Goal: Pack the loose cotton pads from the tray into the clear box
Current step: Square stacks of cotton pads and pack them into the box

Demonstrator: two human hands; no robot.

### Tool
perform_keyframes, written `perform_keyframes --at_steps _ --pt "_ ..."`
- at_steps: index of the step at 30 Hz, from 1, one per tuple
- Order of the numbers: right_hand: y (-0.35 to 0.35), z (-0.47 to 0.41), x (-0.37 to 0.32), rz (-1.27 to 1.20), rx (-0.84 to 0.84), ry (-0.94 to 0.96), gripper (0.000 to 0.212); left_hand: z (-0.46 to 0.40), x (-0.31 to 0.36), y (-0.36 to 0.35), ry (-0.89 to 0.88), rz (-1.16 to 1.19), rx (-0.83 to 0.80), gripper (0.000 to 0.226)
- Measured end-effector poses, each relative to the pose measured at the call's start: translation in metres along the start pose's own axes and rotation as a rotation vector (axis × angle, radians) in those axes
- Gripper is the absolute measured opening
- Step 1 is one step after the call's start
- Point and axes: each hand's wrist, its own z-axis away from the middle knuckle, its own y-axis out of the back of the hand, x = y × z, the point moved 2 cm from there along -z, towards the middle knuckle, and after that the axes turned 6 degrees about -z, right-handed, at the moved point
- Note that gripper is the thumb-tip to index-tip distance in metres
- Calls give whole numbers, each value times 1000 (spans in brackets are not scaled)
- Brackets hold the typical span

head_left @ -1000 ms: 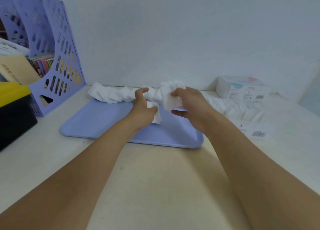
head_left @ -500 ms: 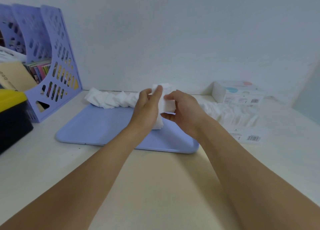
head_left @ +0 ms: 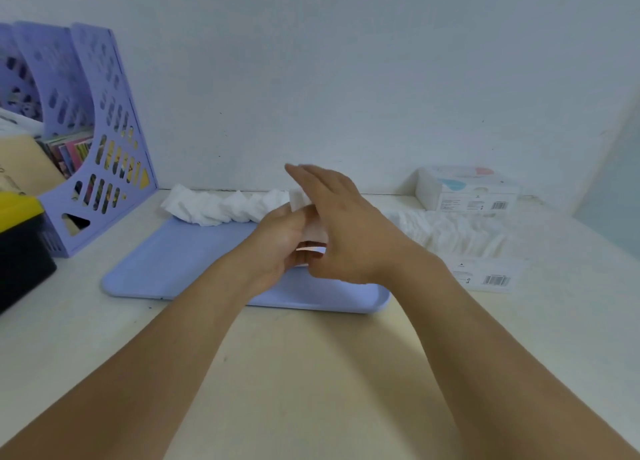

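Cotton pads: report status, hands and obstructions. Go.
Left hand grips pad stack over tray. Right hand flat against stack. More pads on tray's far edge. Nothing blocking.

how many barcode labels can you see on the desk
2. One is on the front of the white carton by the wall, far right. The other is on the flat clear pack near the tray's right end. Others may be hidden.

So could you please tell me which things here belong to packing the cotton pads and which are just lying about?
Job in hand:
stack of pads between left hand and right hand
loose pads on the blue tray
pads in the clear box

Lying about:
purple file rack
white carton
yellow-lidded box
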Motion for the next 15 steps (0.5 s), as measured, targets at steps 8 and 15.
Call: perform_keyframes --at_steps 8,15 --pt "-4 -2 3 75 110 -42 102 2 -4 -11 -18 -16 -40 20" --pt "-3 -2 3 -39 145 -37 94 2 -2 -8 -41 -27 -75 16"
